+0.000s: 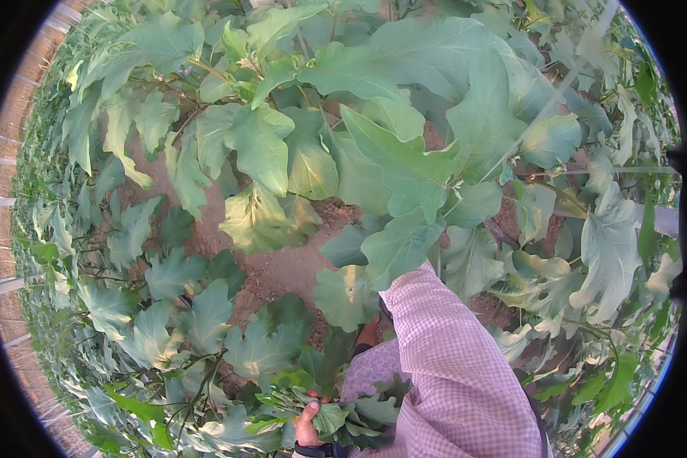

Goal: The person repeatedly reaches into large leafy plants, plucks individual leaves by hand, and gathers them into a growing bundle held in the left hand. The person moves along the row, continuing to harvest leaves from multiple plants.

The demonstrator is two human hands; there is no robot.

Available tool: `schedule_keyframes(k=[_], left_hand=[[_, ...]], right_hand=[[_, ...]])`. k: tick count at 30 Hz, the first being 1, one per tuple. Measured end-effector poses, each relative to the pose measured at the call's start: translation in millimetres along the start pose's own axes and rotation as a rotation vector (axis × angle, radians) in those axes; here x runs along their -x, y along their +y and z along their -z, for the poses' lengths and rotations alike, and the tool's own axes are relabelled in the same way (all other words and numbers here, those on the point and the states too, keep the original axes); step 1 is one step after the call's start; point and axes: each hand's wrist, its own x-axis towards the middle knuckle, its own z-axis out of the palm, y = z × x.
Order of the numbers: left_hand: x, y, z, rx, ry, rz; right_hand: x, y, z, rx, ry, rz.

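My left hand [307, 425], with a dark band [322, 450] at the wrist, is at the bottom of the view. It is closed around a bundle of picked green leaves [343, 417], whose stalks and blades stick out on both sides of the fist. My right arm, in a pink checked sleeve [458, 349], reaches forward into a leafy plant that looks like eggplant [418, 166]. Broad lobed leaves [403, 243] cover the end of that sleeve, so my right hand is out of view. One yellowing leaf [257, 217] hangs low on the plant, left of the sleeve.
Bare reddish-brown soil [286, 269] shows between the plants. More leafy plants [172, 332] crowd the left side. Pale support strings [555, 94] slant through the foliage at right. A patterned trouser leg [372, 366] is below the leaves.
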Motion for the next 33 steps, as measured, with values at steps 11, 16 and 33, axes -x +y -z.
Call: schedule_keyframes(k=[11, 16, 33], left_hand=[[-12.8, 14.6, 0.9, -0.208, -0.181, 0.078], [-23.3, 15.7, -41.4, -0.014, -0.156, 0.0], [-92.7, 156.4, -142.1, -0.344, -0.483, 0.085]], right_hand=[[-108.3, 114.7, 0.6, -0.718, -0.537, -0.368], [-75.1, 124.5, 78.0, -0.67, -0.772, -0.404], [301.1, -77.0, 198.5, 0.984, -1.195, 2.065]])
